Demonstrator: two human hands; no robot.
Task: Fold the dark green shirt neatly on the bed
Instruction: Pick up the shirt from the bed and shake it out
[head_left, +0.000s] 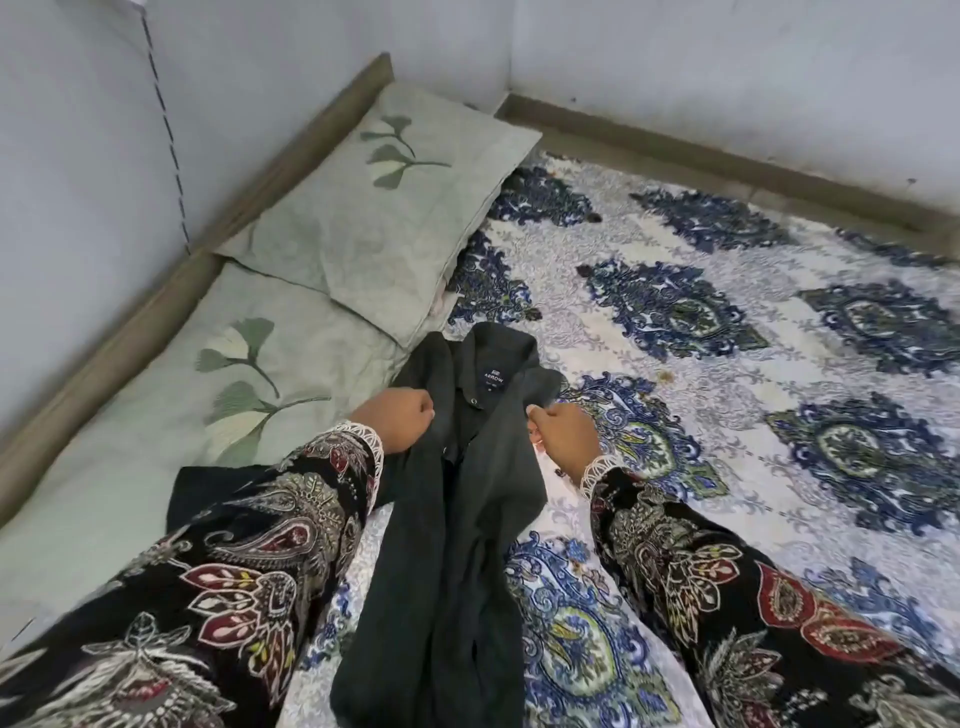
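Both arms reach forward over the bed, each in a black paisley sleeve (249, 561) trimmed with white lace at the cuff. The left hand (395, 423) is closed into a fist, gripping the left front edge of the dark green shirt (462, 519) just below the collar. The right hand (563, 436) is curled, its fingertips (535, 413) pinching the shirt's right shoulder edge. The two hands sit at about the same height, near each other, with the shirt's button placket between them.

The shirt hangs and bunches lengthwise, collar at the far end with a dark blue label (492, 375) visible inside the neck. Its body trails toward the near edge of the view, creased and unfolded; one part spreads left under the left forearm.

The bed carries a white bedsheet (727, 332) printed with blue and green medallions. Two pale green pillows with leaf motifs lie along the left side: a near pillow (171, 415) and a far pillow (374, 228), the far one overlapping the near one's corner. A brownish bed frame (727, 156) borders the mattress at left and far. Pale, scuffed walls (675, 67) meet in the far corner.
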